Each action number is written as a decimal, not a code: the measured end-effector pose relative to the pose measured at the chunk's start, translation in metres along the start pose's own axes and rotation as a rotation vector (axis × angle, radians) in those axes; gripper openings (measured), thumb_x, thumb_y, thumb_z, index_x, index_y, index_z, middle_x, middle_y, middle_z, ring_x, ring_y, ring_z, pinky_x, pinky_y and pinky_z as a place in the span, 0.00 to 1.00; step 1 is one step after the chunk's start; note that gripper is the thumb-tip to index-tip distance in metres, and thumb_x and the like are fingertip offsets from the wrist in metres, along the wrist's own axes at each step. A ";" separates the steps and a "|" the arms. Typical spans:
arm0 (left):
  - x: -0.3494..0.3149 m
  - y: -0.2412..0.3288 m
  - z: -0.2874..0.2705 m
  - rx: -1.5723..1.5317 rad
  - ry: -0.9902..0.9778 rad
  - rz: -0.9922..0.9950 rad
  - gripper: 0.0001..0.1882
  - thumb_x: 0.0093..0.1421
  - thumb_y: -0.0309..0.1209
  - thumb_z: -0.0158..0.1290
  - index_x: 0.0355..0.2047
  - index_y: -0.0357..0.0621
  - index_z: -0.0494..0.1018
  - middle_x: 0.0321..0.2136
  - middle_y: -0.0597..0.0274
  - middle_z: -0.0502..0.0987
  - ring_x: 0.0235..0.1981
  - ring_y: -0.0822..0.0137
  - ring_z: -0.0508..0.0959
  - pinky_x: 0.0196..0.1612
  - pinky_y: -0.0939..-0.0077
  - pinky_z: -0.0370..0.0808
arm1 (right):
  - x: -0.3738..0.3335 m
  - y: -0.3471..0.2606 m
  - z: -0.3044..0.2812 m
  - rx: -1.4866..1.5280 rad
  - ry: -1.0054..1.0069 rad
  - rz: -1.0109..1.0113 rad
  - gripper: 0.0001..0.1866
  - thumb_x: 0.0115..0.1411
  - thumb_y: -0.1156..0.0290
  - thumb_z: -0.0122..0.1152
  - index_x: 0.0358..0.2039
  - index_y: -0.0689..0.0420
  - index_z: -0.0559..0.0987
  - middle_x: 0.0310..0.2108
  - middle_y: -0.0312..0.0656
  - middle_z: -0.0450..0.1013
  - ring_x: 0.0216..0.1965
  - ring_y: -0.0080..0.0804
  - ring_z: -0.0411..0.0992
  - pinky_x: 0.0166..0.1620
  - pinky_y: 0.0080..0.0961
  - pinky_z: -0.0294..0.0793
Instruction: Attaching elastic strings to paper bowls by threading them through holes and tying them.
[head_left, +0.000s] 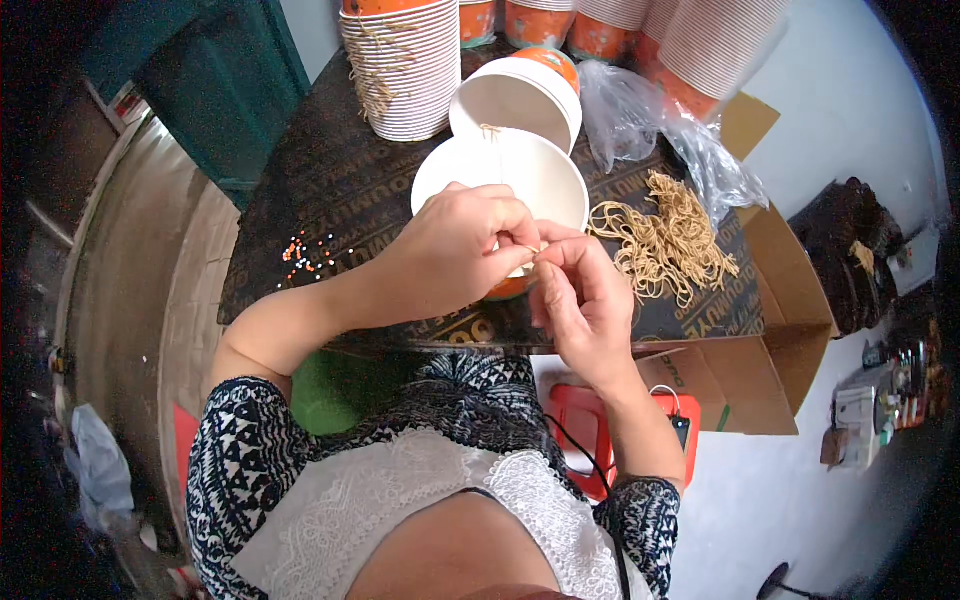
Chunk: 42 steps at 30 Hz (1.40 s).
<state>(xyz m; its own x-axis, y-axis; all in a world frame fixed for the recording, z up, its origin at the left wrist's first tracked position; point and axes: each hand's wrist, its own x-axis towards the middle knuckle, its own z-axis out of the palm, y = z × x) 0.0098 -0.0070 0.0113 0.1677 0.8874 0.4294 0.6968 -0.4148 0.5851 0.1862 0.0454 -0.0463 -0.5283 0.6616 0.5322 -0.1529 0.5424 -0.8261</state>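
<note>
A paper bucket (560, 185), white inside and orange outside, sits in front of me, its near side mostly behind my hands. A short tan cord (490, 130) shows at its far rim. At the near rim, my left hand (468, 238) and my right hand (585, 298) meet fingertip to fingertip. Both pinch a thin piece of tan cord (532, 253), largely covered by the fingers. Just beyond, a second bucket (505, 95) lies tipped over. To the right of my right hand is a loose heap of tan cords (680, 235).
Tall stacks of nested buckets (405, 75) line the table's back, cords hanging on the left one. Small orange and white beads (305, 255) are scattered at left. A clear plastic bag (625, 110) lies behind the cords. An open cardboard box (770, 370) stands at the table's right.
</note>
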 end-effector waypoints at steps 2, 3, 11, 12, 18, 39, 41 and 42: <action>-0.001 0.000 0.001 -0.024 -0.004 -0.042 0.03 0.52 0.22 0.59 0.26 0.38 0.75 0.25 0.60 0.75 0.26 0.67 0.74 0.35 0.73 0.71 | -0.001 0.000 0.002 0.098 0.031 0.142 0.03 0.60 0.83 0.55 0.34 0.64 0.72 0.36 0.46 0.74 0.28 0.26 0.71 0.32 0.23 0.71; -0.002 -0.001 0.002 -0.023 -0.004 -0.044 0.03 0.52 0.22 0.59 0.26 0.38 0.75 0.25 0.60 0.75 0.26 0.67 0.74 0.35 0.73 0.71 | -0.001 0.001 0.002 0.099 0.030 0.143 0.03 0.60 0.83 0.55 0.34 0.64 0.72 0.36 0.46 0.74 0.28 0.26 0.71 0.32 0.23 0.71; -0.016 -0.005 0.007 0.158 0.040 0.095 0.08 0.50 0.22 0.59 0.26 0.45 0.70 0.23 0.65 0.72 0.26 0.65 0.73 0.46 0.67 0.70 | -0.003 0.007 0.007 -0.146 0.144 -0.052 0.03 0.59 0.82 0.57 0.33 0.63 0.72 0.27 0.43 0.69 0.26 0.31 0.69 0.30 0.24 0.69; -0.016 -0.004 0.007 0.157 0.040 0.094 0.08 0.50 0.22 0.59 0.26 0.45 0.70 0.23 0.65 0.72 0.26 0.65 0.73 0.46 0.67 0.70 | -0.003 0.007 0.009 -0.146 0.143 -0.050 0.03 0.59 0.82 0.57 0.33 0.63 0.72 0.27 0.43 0.69 0.26 0.31 0.69 0.30 0.24 0.69; -0.015 -0.006 0.011 0.034 0.052 0.132 0.07 0.49 0.22 0.57 0.27 0.44 0.70 0.24 0.63 0.75 0.29 0.59 0.75 0.48 0.60 0.65 | -0.003 -0.003 0.008 -0.286 0.161 -0.106 0.04 0.56 0.83 0.60 0.32 0.63 0.74 0.27 0.46 0.70 0.26 0.36 0.71 0.30 0.27 0.70; -0.018 -0.009 0.013 0.126 0.071 0.261 0.09 0.51 0.18 0.54 0.32 0.46 0.71 0.29 0.65 0.76 0.36 0.62 0.78 0.67 0.40 0.45 | -0.013 -0.004 0.008 0.163 0.139 0.225 0.04 0.60 0.77 0.60 0.31 0.65 0.79 0.26 0.36 0.71 0.28 0.19 0.66 0.31 0.17 0.65; -0.018 -0.017 0.014 0.161 0.056 0.273 0.07 0.53 0.20 0.53 0.31 0.45 0.70 0.29 0.64 0.76 0.36 0.61 0.78 0.67 0.40 0.44 | -0.013 -0.004 0.008 0.104 0.128 0.192 0.04 0.60 0.78 0.60 0.31 0.65 0.78 0.26 0.37 0.71 0.27 0.21 0.67 0.32 0.18 0.66; -0.018 -0.017 0.014 0.160 0.055 0.275 0.07 0.53 0.20 0.53 0.31 0.45 0.70 0.29 0.64 0.76 0.36 0.61 0.78 0.67 0.40 0.44 | -0.013 -0.004 0.007 0.043 0.121 0.159 0.03 0.60 0.78 0.60 0.31 0.65 0.77 0.26 0.39 0.71 0.27 0.23 0.68 0.32 0.20 0.67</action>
<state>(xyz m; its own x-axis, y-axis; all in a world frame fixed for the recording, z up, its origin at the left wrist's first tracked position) 0.0048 -0.0137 -0.0159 0.3295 0.7325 0.5957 0.7321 -0.5966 0.3287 0.1874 0.0311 -0.0513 -0.4451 0.7959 0.4103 -0.1122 0.4050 -0.9074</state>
